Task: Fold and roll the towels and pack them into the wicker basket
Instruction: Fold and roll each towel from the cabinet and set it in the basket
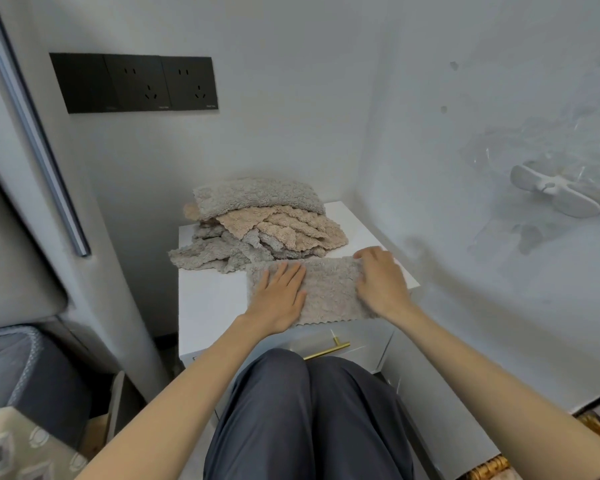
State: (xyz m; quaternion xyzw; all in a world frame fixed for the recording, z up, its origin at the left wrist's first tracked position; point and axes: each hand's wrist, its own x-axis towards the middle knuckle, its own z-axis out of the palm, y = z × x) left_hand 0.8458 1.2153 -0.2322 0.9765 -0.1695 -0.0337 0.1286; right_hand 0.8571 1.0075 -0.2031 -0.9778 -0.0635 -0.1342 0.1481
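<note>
Person seated at a small white surface (208,299). One grey towel (329,289) lay flat at the 6 o'clock edge, already folded to a strip by the look of it, its scalloped hem hanging slightly past the front lip. The left hand (279,299) lay on the towel's 9 o'clock half with fingers straight and spread, palm down, pressing. The right hand (380,282) was at the 3 o'clock end, fingers curled over that edge and apparently pinching the cloth. The two hands were apart, with bare towel between them. A pile of towels (257,223), grey and beige and unfolded, sat at 12 o'clock, touching the flat towel's far edge. Only a sliver of the wicker basket (492,467) showed, on the floor at 5 o'clock, well apart from the surface, contents not visible. Step judged: smoothing before the roll, task early given the pile. To do it well: pin with the left palm, start the roll tight from the 3 o'clock end, line up both long edges so the roll doesn't cone, and slide the left hand away as the roll arrives. Fluffy cloth likely springs open, so hold the roll closed on the way to the basket. Watch the pile edge doesn't get caught in.
</note>
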